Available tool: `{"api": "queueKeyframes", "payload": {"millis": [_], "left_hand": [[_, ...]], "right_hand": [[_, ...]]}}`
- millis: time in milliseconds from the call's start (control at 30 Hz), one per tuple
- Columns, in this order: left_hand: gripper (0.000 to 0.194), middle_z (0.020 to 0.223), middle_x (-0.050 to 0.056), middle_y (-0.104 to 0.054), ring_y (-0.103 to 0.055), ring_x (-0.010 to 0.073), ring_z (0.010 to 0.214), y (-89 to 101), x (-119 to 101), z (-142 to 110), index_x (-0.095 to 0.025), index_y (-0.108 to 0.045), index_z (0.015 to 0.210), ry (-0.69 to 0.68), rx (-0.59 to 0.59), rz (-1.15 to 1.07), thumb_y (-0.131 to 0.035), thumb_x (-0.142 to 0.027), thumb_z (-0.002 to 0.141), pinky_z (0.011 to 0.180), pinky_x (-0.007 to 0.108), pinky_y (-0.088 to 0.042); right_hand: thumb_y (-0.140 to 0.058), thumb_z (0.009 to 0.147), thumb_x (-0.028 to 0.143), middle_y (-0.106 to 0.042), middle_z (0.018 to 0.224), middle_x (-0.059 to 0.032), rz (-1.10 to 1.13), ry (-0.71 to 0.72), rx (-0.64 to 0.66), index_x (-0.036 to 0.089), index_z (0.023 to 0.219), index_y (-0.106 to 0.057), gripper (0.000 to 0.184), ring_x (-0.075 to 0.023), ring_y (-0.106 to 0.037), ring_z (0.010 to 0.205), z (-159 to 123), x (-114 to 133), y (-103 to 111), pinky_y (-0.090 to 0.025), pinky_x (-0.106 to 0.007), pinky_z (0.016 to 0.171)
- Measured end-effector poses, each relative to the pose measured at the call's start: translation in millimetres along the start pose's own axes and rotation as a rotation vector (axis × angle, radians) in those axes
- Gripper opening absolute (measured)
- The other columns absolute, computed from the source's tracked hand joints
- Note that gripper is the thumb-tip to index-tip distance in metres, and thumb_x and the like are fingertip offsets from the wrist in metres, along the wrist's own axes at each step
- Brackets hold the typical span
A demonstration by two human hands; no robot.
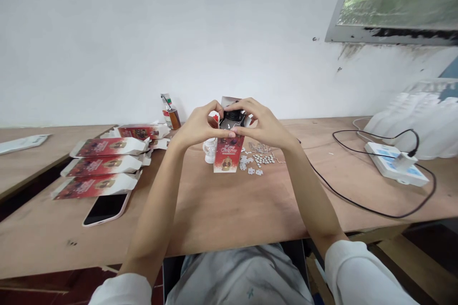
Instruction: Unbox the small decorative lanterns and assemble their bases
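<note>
Both hands, left and right, grip upright red box.

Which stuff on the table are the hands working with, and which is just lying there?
In use: upright red printed carton, held by left hand and right hand; flat red cartons; small white parts.
Lying about: black-screened phone; white power strip; small bottle.

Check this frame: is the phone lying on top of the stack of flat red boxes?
No, the phone lies screen-up on the bare table, just in front of the flat red boxes, not on them.
</note>
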State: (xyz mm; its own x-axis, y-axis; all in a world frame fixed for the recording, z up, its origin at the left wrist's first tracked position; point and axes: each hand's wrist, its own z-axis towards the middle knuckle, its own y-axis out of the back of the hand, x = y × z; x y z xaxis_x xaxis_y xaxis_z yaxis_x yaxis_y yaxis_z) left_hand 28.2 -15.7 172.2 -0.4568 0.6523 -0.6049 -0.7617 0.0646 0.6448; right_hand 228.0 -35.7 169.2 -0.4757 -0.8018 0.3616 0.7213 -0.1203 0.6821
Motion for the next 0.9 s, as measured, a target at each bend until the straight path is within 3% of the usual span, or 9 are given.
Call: {"api": "queueKeyframes", "payload": {"millis": [133,300,533,733,900], "left_hand": [[0.048,0.062,-0.006,-0.047,-0.043,0.0082,0.050,0.4,-2.9,-1.1,-0.021,-0.042,0.080,-0.002,-0.001,0.035,-0.075,-0.047,0.057,0.045,0.020,-0.029],[0.044,0.065,-0.005,-0.050,-0.046,0.0089,0.052,-2.1,-4.3,-0.7,-0.021,-0.042,0.080,-0.010,0.004,0.041,-0.074,-0.043,0.059,0.047,0.021,-0.031],[0.044,0.066,-0.005,-0.049,-0.046,0.0092,0.053,-1.3,-1.4,1.2,-0.022,-0.040,0.081,-0.021,0.004,0.043,-0.073,-0.041,0.060,0.048,0.021,-0.033],[0.047,0.073,-0.004,-0.053,-0.049,0.0094,0.053,0.2,-2.1,0.2,-0.022,-0.040,0.081,-0.022,-0.007,0.039,-0.074,-0.045,0.059,0.048,0.022,-0.035],[0.050,0.074,-0.003,-0.056,-0.054,0.0121,0.056,0.0,-0.9,0.3,-0.022,-0.041,0.083,-0.046,-0.017,0.070,-0.075,-0.048,0.057,0.049,0.023,-0.039]], "right_hand": [[-0.058,0.082,0.040,-0.051,0.116,-0.0052,0.048,-0.020,-0.023,0.028,0.101,-0.064,0.023,-0.0208,-0.047,0.112,0.6,-3.7,-1.4,-0.047,-0.033,0.080],[-0.059,0.081,0.034,-0.052,0.109,-0.0054,0.060,-0.050,-0.133,0.025,0.094,-0.066,0.017,-0.0204,-0.050,0.108,4.4,-5.5,-10.1,-0.044,-0.038,0.090],[-0.061,0.078,0.030,-0.044,0.120,-0.0069,-0.031,-0.100,-0.160,0.026,0.112,-0.059,0.035,-0.0243,-0.047,0.115,4.6,3.4,-18.7,-0.040,-0.045,0.098],[-0.060,0.080,0.033,-0.041,0.124,-0.0069,-0.085,-0.028,-0.187,0.029,0.118,-0.055,0.038,-0.0250,-0.043,0.120,4.6,-2.5,-17.2,-0.039,-0.046,0.101],[-0.062,0.080,0.038,-0.046,0.120,-0.0059,-0.131,0.053,-0.214,0.032,0.121,-0.053,0.043,-0.0263,-0.047,0.115,4.9,-2.5,-18.0,-0.043,-0.044,0.097]]}}
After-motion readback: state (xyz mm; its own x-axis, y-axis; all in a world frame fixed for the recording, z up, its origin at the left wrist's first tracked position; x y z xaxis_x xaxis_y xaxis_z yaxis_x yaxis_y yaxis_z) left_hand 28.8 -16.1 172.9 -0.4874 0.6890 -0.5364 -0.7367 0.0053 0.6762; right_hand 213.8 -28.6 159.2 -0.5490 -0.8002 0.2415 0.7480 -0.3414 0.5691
